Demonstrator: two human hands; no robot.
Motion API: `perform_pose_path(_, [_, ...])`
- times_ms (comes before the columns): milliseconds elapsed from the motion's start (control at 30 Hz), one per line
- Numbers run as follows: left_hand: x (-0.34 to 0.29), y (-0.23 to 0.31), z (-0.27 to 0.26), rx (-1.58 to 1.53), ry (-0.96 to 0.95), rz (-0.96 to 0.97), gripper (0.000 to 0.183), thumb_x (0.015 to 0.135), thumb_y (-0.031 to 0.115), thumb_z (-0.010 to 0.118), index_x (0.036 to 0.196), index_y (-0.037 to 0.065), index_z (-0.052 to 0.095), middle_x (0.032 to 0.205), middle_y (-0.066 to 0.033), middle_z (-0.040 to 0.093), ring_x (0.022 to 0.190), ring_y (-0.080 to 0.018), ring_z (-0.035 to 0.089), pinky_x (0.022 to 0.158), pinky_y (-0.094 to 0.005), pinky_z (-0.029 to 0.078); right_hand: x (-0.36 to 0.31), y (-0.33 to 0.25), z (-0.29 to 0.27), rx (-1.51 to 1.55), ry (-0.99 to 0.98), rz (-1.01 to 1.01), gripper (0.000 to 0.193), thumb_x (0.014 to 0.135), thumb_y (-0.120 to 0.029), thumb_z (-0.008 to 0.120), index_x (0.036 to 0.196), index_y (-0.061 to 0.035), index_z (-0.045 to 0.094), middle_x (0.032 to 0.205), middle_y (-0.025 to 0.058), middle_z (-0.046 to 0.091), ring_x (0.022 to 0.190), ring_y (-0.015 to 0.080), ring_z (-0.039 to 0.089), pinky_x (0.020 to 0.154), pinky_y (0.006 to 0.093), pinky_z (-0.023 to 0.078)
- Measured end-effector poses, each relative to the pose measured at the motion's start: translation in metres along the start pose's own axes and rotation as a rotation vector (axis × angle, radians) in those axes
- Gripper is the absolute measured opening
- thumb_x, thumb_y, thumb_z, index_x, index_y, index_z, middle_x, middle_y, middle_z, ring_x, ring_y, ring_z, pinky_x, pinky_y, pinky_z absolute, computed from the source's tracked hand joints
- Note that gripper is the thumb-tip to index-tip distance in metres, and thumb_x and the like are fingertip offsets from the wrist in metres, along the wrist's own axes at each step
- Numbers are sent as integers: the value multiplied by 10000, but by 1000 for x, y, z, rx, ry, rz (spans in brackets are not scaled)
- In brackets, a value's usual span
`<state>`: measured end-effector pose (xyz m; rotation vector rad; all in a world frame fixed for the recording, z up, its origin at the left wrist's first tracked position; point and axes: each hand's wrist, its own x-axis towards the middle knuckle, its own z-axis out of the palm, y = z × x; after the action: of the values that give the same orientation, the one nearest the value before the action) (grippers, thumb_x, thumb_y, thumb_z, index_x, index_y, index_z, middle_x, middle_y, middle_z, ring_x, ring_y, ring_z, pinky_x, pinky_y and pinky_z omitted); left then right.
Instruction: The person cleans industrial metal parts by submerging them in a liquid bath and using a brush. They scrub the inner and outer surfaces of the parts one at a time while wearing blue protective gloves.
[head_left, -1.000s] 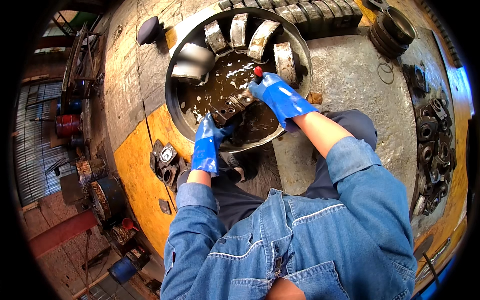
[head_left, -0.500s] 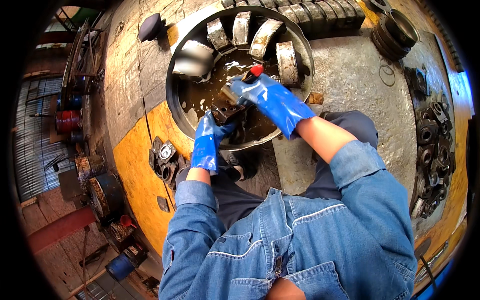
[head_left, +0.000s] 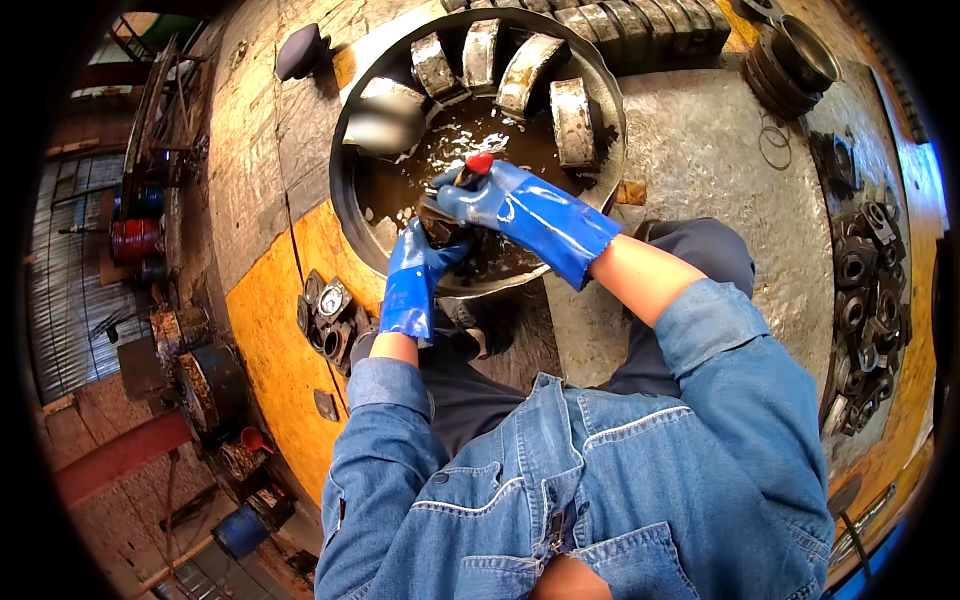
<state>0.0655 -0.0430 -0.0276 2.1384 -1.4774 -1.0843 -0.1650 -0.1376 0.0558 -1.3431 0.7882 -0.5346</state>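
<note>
Both hands wear blue rubber gloves and work over a round metal basin [head_left: 616, 140] of brown, rippling liquid. In my right hand [head_left: 525, 205] is a brush with a red-ended handle [head_left: 480, 163], its head pressed down onto a dark metal part. My left hand [head_left: 408, 280] grips that dark metal part [head_left: 440, 234] at the basin's near-left side; gloves and brush hide most of it. Around the far inner wall stand several curved, rusty metal blocks [head_left: 530, 75]. A blurred patch covers something at the left inside the basin.
Beyond the basin runs a row of curved blocks [head_left: 650, 30]. Stacked metal rings [head_left: 795, 65] stand far right, above a spread of dark metal parts [head_left: 868, 290]. A smaller heap of parts [head_left: 325, 305] lies left of my left wrist. Drums [head_left: 212, 385] stand at the left.
My right hand and the brush have moved left and slightly nearer, over the metal part by my left hand. The left hand stays nearly in place.
</note>
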Motion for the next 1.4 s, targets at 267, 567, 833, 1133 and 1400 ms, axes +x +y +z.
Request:
perform_pose_path(267, [-21,58,-6,186,52,-50,791,713,396,926,1334,-2,641,1243,-211,736,1156,-342,715,993,-412,562,15,31,-44,-521,68,315,346,893,-357,688,1047,-51,743,894,121,746,840,194,696,817,341,547])
perform_pose_path(567, [-17,68,-1,57,88,-52,745,728,407,926,1296,1,667,1202,-201,756,1098,-323,739,957,-403,571,-8,26,-78,-856,-25,477,429,918,-400,643,1152,-62,763,1090,207,771,1051,355,738,929,430,567])
perform_pose_path(833, [3,94,15,111,227,-217,629,787,242,880,1260,-83,622,1084,-221,747,905,-328,743,788,-418,599,-10,-7,-69,-646,437,121,414,981,-435,594,1269,-167,725,979,89,793,925,270,765,903,392,586])
perform_pose_path(1133, [2,137,18,-278,-36,-291,295,897,182,694,1061,-48,780,894,-95,755,696,-170,685,626,-315,536,13,25,-51,-733,-128,211,311,884,-291,625,1029,-70,789,972,217,760,907,401,732,844,455,575])
perform_pose_path(1400, [33,8,-11,-118,-122,-323,616,992,546,675,1165,-39,758,1007,-94,764,903,-189,687,813,-335,542,5,37,-5,-684,-303,403,409,738,-377,807,884,5,794,857,220,748,794,335,737,748,434,578])
